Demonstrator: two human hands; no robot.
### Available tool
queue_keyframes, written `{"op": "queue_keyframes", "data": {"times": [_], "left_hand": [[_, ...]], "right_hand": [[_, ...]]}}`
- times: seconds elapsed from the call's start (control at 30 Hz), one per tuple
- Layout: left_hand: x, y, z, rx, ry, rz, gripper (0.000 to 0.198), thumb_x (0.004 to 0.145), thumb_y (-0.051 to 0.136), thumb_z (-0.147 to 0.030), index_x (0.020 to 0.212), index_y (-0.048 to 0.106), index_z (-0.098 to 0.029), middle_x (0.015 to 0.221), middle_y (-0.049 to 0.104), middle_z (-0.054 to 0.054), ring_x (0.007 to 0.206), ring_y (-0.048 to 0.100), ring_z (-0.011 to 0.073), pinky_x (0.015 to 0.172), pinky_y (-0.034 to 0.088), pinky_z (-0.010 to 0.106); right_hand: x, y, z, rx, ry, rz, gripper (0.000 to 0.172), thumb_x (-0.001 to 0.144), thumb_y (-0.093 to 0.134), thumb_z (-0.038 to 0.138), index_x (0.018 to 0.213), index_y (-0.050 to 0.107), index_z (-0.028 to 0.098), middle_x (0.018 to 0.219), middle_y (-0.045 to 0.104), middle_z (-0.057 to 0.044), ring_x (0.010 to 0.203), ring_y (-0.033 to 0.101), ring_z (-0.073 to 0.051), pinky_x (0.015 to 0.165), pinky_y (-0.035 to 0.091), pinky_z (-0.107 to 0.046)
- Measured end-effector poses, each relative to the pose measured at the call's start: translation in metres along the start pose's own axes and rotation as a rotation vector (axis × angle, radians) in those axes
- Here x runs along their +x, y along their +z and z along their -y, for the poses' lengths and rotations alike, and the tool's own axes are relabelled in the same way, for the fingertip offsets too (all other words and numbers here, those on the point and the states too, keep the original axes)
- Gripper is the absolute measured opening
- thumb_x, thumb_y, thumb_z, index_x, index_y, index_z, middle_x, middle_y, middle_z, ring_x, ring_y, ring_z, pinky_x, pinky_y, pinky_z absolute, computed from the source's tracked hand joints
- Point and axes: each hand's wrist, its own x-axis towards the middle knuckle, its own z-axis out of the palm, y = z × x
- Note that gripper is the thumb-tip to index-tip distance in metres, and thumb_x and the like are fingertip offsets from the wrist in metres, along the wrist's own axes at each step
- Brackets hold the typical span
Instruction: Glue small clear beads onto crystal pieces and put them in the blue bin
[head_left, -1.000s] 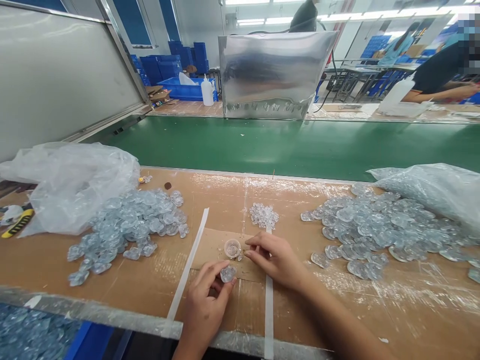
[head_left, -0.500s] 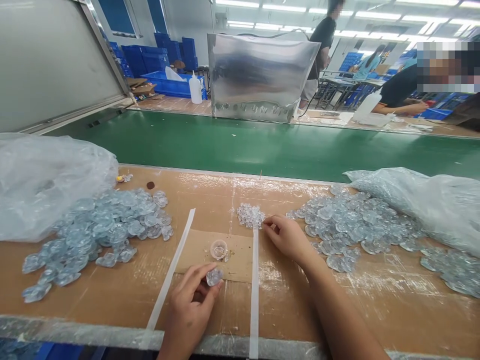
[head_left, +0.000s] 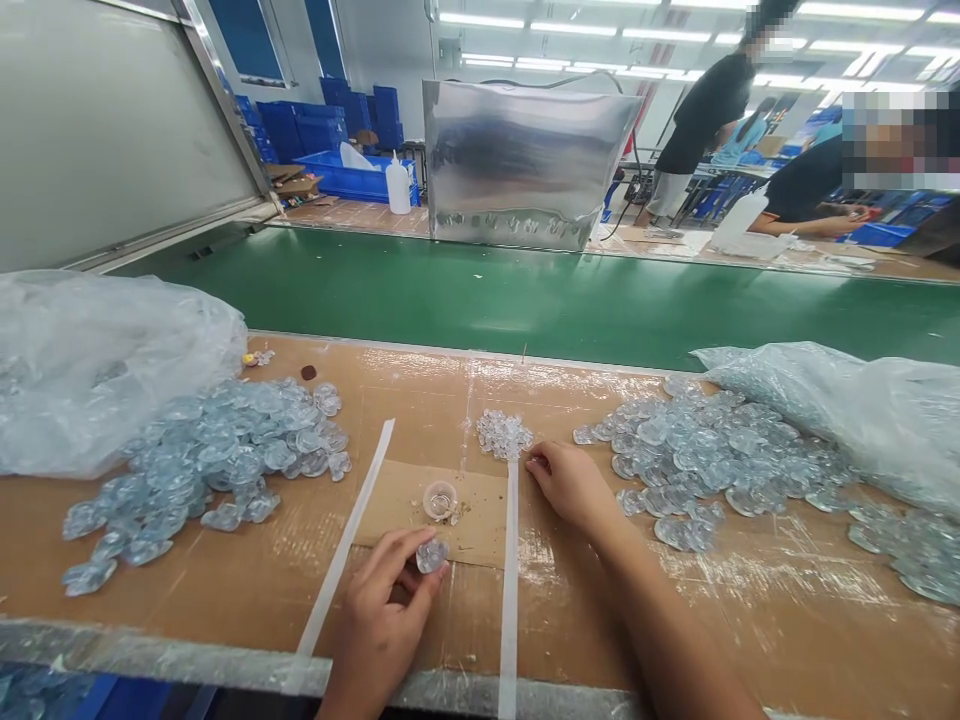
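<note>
Between the thumb and fingertips of my left hand (head_left: pixel 386 610) is a clear, rounded plastic piece (head_left: pixel 431 555). Just beyond it, a small round clear cup (head_left: pixel 439 500) sits on a cardboard sheet (head_left: pixel 401 485), with brownish crumbs beside it. My right hand (head_left: pixel 570 480) is pinched closed at the right edge of a little heap of small clear plastic bits (head_left: pixel 503 434). Whatever its fingertips hold, if anything, is too small to make out. Larger clear pieces (head_left: pixel 667 440) lie in a spread pile to the right of that hand.
A pile of bluish clear pieces (head_left: pixel 217 440) lies at left beside a plastic bag (head_left: pixel 112 370); another bag (head_left: pixel 847 400) lies at right. White tape strips (head_left: pixel 510 580) run along the brown tabletop. Beyond is a green belt (head_left: pixel 480 290). Two people are across it.
My right hand's fingertips have drawn closer together beside the small heap. My left hand keeps its piece in nearly the same place. The standing person in the background has shifted right.
</note>
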Motion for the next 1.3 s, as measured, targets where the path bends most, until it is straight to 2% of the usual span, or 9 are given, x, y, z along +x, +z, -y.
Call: {"op": "queue_keyframes", "data": {"times": [0.33, 0.47, 0.53, 0.6, 0.7, 0.8, 0.97, 1.1, 1.3], "left_hand": [[0.003, -0.001, -0.007, -0.018, 0.061, -0.012, 0.020, 0.082, 0.069, -0.030, 0.101, 0.071, -0.025, 0.092, 0.070, 0.003, 0.053, 0.060, 0.0096, 0.054, 0.057, 0.022], [0.003, -0.002, -0.011, -0.010, 0.099, -0.050, 0.018, 0.082, 0.070, -0.030, 0.099, 0.072, -0.025, 0.086, 0.072, 0.002, 0.051, 0.059, 0.0094, 0.053, 0.055, 0.021], [0.003, -0.002, -0.012, 0.008, 0.118, -0.041, 0.019, 0.081, 0.070, -0.030, 0.100, 0.072, -0.025, 0.071, 0.070, -0.002, 0.049, 0.059, 0.0099, 0.052, 0.054, 0.020], [0.003, -0.002, -0.012, 0.020, 0.116, -0.018, 0.019, 0.081, 0.070, -0.031, 0.100, 0.072, -0.025, 0.061, 0.066, -0.004, 0.048, 0.059, 0.0105, 0.051, 0.053, 0.019], [0.002, -0.003, -0.013, 0.010, 0.116, 0.000, 0.019, 0.082, 0.070, -0.027, 0.101, 0.072, -0.025, 0.071, 0.073, -0.002, 0.050, 0.061, 0.0105, 0.052, 0.054, 0.019], [0.002, -0.003, -0.016, 0.006, 0.172, 0.022, 0.024, 0.083, 0.067, -0.018, 0.106, 0.070, -0.025, 0.083, 0.076, 0.000, 0.057, 0.064, 0.0106, 0.056, 0.055, 0.017], [0.003, -0.005, -0.019, 0.044, 0.286, 0.041, 0.026, 0.087, 0.059, -0.013, 0.110, 0.066, -0.023, 0.085, 0.075, 0.001, 0.065, 0.069, 0.0111, 0.061, 0.056, 0.016], [0.001, -0.004, -0.017, 0.124, 0.358, 0.031, 0.020, 0.092, 0.054, -0.016, 0.108, 0.065, -0.019, 0.085, 0.075, 0.004, 0.073, 0.071, 0.0146, 0.066, 0.057, 0.020], [0.000, -0.005, -0.016, 0.153, 0.397, 0.096, 0.018, 0.096, 0.049, -0.019, 0.106, 0.064, -0.017, 0.078, 0.072, 0.003, 0.067, 0.069, 0.0138, 0.062, 0.056, 0.021]], "right_hand": [[-0.001, 0.003, 0.000, -0.065, 0.099, -0.078, 0.012, 0.081, 0.050, 0.009, 0.075, 0.058, 0.016, 0.083, 0.066, -0.011, 0.078, 0.060, -0.021, 0.062, 0.035, -0.029], [-0.006, 0.001, 0.005, 0.350, -0.012, -0.101, 0.010, 0.077, 0.054, 0.012, 0.073, 0.061, 0.017, 0.070, 0.064, -0.003, 0.066, 0.057, -0.016, 0.060, 0.040, -0.027], [-0.012, 0.001, 0.014, 0.724, -0.081, 0.006, 0.007, 0.079, 0.058, 0.023, 0.078, 0.063, 0.018, 0.064, 0.061, 0.000, 0.057, 0.055, -0.012, 0.056, 0.042, -0.025], [-0.021, 0.004, 0.026, 1.029, -0.128, 0.202, 0.020, 0.078, 0.065, 0.036, 0.081, 0.063, 0.017, 0.062, 0.058, 0.002, 0.050, 0.051, -0.010, 0.050, 0.042, -0.023], [-0.033, 0.013, 0.044, 1.203, -0.177, 0.477, 0.031, 0.073, 0.074, 0.045, 0.079, 0.063, 0.017, 0.056, 0.054, 0.004, 0.047, 0.046, -0.007, 0.045, 0.037, -0.020], [-0.040, 0.023, 0.055, 1.208, -0.207, 0.593, 0.028, 0.076, 0.073, 0.042, 0.078, 0.064, 0.016, 0.056, 0.054, 0.004, 0.048, 0.044, -0.006, 0.046, 0.034, -0.019], [-0.042, 0.029, 0.057, 1.082, -0.291, 0.478, 0.012, 0.078, 0.069, 0.027, 0.076, 0.068, 0.015, 0.076, 0.061, -0.001, 0.061, 0.048, -0.007, 0.056, 0.036, -0.020], [-0.043, 0.029, 0.058, 0.994, -0.243, 0.469, 0.006, 0.077, 0.068, 0.020, 0.074, 0.068, 0.015, 0.074, 0.059, 0.000, 0.061, 0.048, -0.008, 0.057, 0.037, -0.020], [-0.046, 0.023, 0.064, 0.822, -0.191, 0.474, 0.004, 0.077, 0.069, 0.013, 0.074, 0.068, 0.015, 0.068, 0.061, 0.002, 0.060, 0.048, -0.008, 0.057, 0.036, -0.020]]}}
